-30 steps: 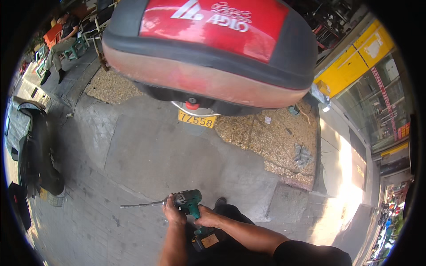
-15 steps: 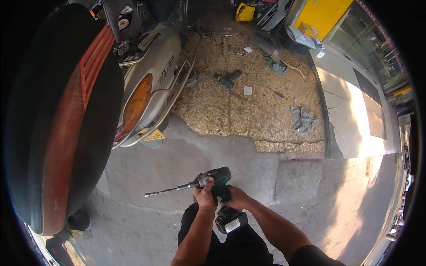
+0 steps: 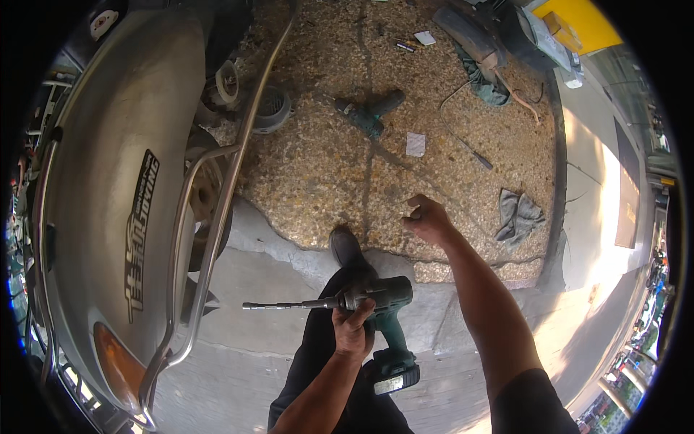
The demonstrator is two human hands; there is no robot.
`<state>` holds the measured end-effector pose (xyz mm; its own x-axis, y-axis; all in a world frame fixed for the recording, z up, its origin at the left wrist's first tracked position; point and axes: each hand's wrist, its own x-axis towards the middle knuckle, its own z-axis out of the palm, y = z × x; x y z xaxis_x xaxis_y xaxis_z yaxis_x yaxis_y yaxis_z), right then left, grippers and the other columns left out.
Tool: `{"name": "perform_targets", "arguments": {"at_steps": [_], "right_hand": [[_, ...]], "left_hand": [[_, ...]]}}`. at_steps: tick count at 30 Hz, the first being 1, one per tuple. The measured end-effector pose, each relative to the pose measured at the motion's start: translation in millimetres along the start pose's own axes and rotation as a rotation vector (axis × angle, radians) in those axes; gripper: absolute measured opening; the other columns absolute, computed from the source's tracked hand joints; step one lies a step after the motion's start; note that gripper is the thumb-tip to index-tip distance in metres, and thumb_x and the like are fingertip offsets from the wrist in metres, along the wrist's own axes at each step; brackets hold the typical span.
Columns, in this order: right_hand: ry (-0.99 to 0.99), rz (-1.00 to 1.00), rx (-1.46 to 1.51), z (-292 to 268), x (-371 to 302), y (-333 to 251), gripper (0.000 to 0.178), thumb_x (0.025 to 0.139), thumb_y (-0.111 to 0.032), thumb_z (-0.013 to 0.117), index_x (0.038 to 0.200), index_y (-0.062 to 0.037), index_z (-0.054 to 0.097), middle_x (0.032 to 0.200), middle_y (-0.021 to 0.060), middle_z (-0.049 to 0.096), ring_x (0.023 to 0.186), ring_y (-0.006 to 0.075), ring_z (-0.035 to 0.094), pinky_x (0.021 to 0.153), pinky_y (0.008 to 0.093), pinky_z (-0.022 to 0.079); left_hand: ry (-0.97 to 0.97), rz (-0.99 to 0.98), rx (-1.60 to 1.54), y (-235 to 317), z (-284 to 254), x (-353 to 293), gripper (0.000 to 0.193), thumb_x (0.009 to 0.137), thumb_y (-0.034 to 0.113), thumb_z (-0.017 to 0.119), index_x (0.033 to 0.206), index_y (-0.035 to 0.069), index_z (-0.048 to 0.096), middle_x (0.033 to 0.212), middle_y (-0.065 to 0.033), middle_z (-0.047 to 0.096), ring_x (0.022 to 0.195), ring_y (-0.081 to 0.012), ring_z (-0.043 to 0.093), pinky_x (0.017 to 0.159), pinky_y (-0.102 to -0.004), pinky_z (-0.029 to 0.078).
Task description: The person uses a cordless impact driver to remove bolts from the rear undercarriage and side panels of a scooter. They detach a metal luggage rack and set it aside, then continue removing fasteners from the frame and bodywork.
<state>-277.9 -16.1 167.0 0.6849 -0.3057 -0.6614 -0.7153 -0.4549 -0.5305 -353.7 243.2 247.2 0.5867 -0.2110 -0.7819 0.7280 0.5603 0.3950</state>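
Note:
My left hand [image 3: 352, 329] is wrapped round the front body of a green and black cordless impact wrench [image 3: 394, 318]. A long, thin metal extension points left from the tool, and its battery hangs at the lower end of the handle. To the right, my right hand [image 3: 430, 220] is off the tool, over the pebbled floor. Its fingers are loosely curled, with a gap between finger and thumb and nothing seen in them. Below the tool are my dark-trousered leg and one dark shoe [image 3: 346, 246].
A silver motor scooter [image 3: 137, 145] with a metal guard rail [image 3: 235, 170] fills the left side. On the pebbled floor lie another green tool [image 3: 370, 116], a paper slip [image 3: 416, 144], a grey rag [image 3: 519, 215], a thin rod with a dark handle [image 3: 483, 160] and a dark cylinder [image 3: 468, 35].
My right hand has let go of the impact wrench's handle and moved forward and right. The left hand keeps the tool. My view has shifted forward, past the red and black seat, beside the scooter.

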Motion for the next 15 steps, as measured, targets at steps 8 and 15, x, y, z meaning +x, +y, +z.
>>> {"name": "perform_targets", "arguments": {"at_steps": [8, 15], "right_hand": [[0.173, -0.246, -0.576, -19.2, 246.4, -44.4, 0.059, 0.074, -0.005, 0.068, 0.129, -0.0096, 0.048, 0.121, 0.0205, 0.055, 0.112, 0.0399, 0.055, 0.091, 0.0457, 0.049], [0.290, -0.348, -0.870, -6.3, 347.8, -50.3, 0.064, 0.076, 0.002, 0.064, 0.136, -0.0155, 0.047, 0.138, 0.0133, 0.045, 0.133, 0.0320, 0.039, 0.103, 0.0580, 0.038]], "left_hand": [[0.045, -0.144, 0.033, 33.5, 46.4, 70.9, 0.058, 0.069, -0.011, 0.070, 0.121, 0.006, 0.054, 0.106, -0.0052, 0.057, 0.098, -0.0172, 0.056, 0.088, -0.0320, 0.046], [0.071, -0.187, 0.004, 57.1, 69.2, 110.7, 0.062, 0.067, -0.017, 0.061, 0.124, 0.005, 0.049, 0.105, -0.0074, 0.056, 0.099, -0.0188, 0.056, 0.085, -0.0328, 0.048]]}}
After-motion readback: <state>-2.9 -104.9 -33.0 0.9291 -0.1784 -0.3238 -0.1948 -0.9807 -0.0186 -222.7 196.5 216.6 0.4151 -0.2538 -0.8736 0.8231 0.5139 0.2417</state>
